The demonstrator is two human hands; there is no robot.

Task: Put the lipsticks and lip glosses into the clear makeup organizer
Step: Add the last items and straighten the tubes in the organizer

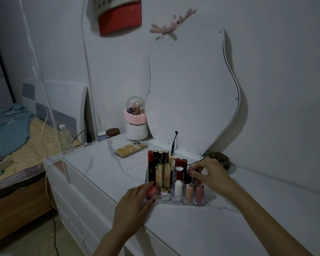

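Note:
The clear makeup organizer (179,201) stands on the white marble-top dresser (109,167). Tall gold and black lip glosses (162,169) fill its back left slots. Red lipsticks (180,163) stand behind a white tube (178,187), and pink lipsticks (199,191) sit in the front right slots. My left hand (135,206) rests against the organizer's front left corner, fingers touching a small round pink jar (151,191). My right hand (209,174) hovers over the back right slots, its fingertips pinched on a small dark lipstick (193,170).
A phone in a yellow case (131,149) lies behind the organizer. A wavy mirror (190,93) leans on the wall with a black cable (174,141) at its base. A white brush holder (136,121) stands at the back. A dark round dish (219,158) sits right.

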